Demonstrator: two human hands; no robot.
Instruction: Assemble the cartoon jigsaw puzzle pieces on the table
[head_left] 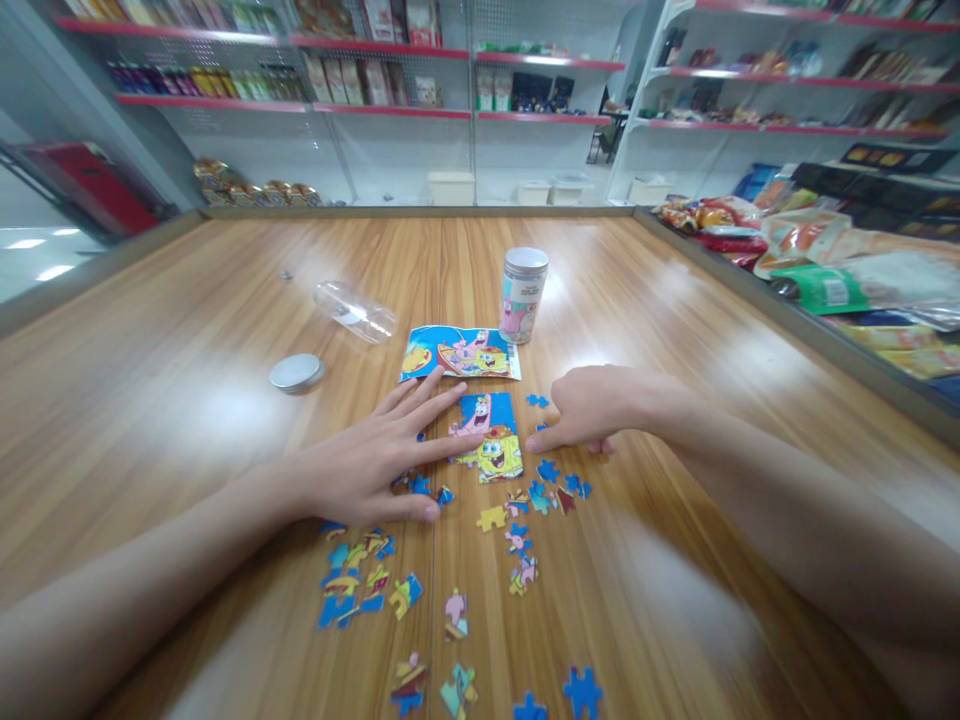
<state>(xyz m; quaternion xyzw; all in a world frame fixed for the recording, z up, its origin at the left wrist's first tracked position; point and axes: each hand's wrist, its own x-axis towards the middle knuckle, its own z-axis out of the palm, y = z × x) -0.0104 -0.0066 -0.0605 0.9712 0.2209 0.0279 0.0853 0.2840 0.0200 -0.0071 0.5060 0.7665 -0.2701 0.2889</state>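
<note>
Nearest, well short of both hands, loose puzzle pieces (583,692) in blue, pink and yellow lie scattered on the wooden table (697,620), and a cluster of pieces (349,580) sits just short of the left hand (375,458). That hand is spread wide, palm down, gripping nothing that shows, one finger reaching over the left side of the joined section (500,458). The right hand (592,408) has its fingers curled, one digit pointing at the section's right edge; whether it pinches a piece I cannot tell. The section lies flat between the hands and looks like the finished part, while many pieces around it seem left to fit. It is glossy and roughly rectangular, a yellow cartoon figure and a pink one on blue, its left edge uneven and partly covered by fingers. Beyond the left hand lies a round lid (295,373); just past its fingertips, a picture sheet (420,355). Farther out stand an upright can (523,300), beyond the right hand, and a clear plastic tube (364,315) on its side, beyond the left.
</note>
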